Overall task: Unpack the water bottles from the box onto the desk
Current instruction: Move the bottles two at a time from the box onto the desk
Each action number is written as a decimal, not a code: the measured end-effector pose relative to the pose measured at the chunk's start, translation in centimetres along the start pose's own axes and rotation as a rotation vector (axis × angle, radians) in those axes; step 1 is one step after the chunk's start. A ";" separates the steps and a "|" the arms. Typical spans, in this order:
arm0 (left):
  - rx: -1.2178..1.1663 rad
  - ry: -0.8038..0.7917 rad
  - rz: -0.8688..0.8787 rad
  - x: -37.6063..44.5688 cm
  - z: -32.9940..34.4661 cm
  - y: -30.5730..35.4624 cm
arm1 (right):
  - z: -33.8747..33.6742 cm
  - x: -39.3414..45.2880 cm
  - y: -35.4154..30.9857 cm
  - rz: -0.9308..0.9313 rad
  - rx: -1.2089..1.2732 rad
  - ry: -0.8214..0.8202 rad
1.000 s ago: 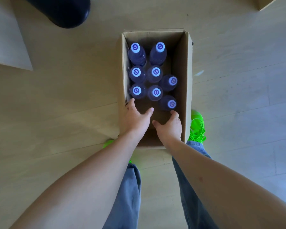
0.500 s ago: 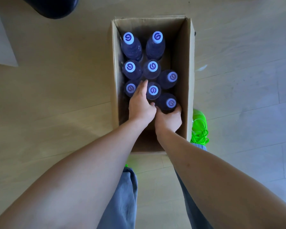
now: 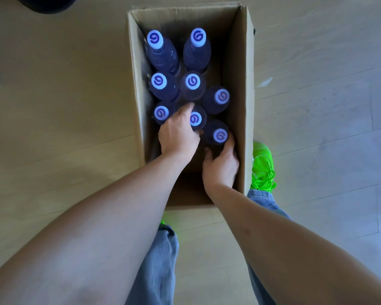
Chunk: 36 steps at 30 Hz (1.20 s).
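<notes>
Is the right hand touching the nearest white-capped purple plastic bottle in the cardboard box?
Touching. The head view shows the right hand curled around the nearest white-capped purple plastic bottle, fingers against its right side.

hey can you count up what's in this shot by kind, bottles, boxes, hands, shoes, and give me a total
Water bottles, all upright in the box, white caps: 8, from the far-left one to the nearest
Cardboard box: 1
Hands: 2, left hand and right hand, both reaching into the box
Green shoes: 2, one clear, one barely showing
Total: 13
</notes>
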<state>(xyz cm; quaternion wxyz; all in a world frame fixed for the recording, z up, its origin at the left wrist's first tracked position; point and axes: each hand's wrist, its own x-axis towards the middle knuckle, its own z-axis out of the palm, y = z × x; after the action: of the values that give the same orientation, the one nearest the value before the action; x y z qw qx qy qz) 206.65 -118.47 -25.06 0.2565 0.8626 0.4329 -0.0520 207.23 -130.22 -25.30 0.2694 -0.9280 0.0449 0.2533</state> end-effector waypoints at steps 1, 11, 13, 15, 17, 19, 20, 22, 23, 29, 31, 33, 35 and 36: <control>-0.037 -0.011 -0.027 0.1 0.0 0.0 | -0.1 0.0 0.0 -0.021 -0.009 0.004; -0.334 -0.204 -0.136 1.0 0.3 -0.2 | 0.6 0.6 -1.1 -0.013 0.066 -0.027; -0.365 -0.219 -0.126 1.2 0.3 -0.2 | 0.8 0.4 -1.2 -0.068 0.012 -0.050; -0.373 -0.223 -0.110 1.2 0.3 -0.6 | 1.0 0.1 -1.0 -0.085 -0.024 -0.066; -0.371 -0.236 -0.087 1.2 0.2 -0.8 | 1.0 0.0 -0.8 -0.094 -0.050 -0.062; -0.354 -0.253 -0.065 1.2 0.2 -0.8 | 0.7 -0.2 -0.8 -0.103 -0.089 -0.068; -0.340 -0.261 -0.064 1.3 0.1 -0.6 | 0.5 -0.2 -0.8 -0.106 -0.105 -0.071; -0.317 -0.272 -0.080 1.2 -0.3 -0.3 | 0.1 -0.4 -1.1 -0.100 -0.129 -0.073; -0.315 -0.280 -0.093 1.1 -0.6 -0.2 | -0.2 -0.6 -1.2 -0.097 -0.140 -0.069; -0.286 -0.308 -0.108 0.1 -4.0 0.7 | -2.4 -2.2 -2.6 -0.137 -0.149 -0.082; -0.239 -0.309 -0.128 -0.3 -5.4 1.1 | -3.6 -2.6 -3.4 -0.161 -0.129 -0.102; -0.213 -0.294 -0.146 -0.7 -7.0 1.7 | -5.1 -3.0 -4.5 -0.180 -0.088 -0.110; -0.204 -0.257 -0.153 -1.2 -8.6 2.5 | -6.6 -3.5 -5.7 -0.159 0.011 -0.122; -0.215 -0.240 -0.159 -1.3 -9.5 2.9 | -7.3 -3.9 -6.4 -0.137 0.045 -0.125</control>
<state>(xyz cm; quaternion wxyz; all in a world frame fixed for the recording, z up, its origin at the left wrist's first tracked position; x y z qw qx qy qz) 206.83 -116.21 -15.30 0.3922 0.7809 0.4690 -0.1283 208.50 -128.77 -15.04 0.3093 -0.9049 -0.0300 0.2907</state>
